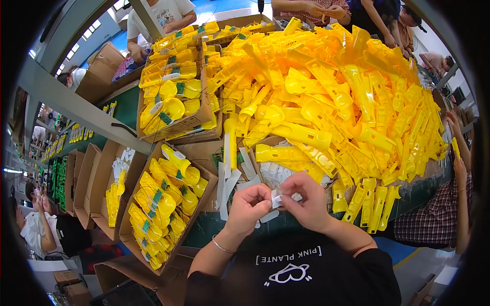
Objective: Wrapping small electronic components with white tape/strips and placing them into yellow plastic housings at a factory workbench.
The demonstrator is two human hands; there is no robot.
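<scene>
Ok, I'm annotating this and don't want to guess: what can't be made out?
All in the head view:
Small whitish piece: its exact kind; left hand and right hand partly cover it.
Yellow pile: the lower layers; covered by its top layer.
White-shirted co-worker, top left: the head; cut off by the upper edge.
Green items at far left: their details; too small near the fisheye rim.

Dark green table (pixel 203 230), broad heap of yellow plastic parts (pixel 326 102), cardboard box (pixel 203 191), small white pieces (pixel 269 216) near the edge
</scene>
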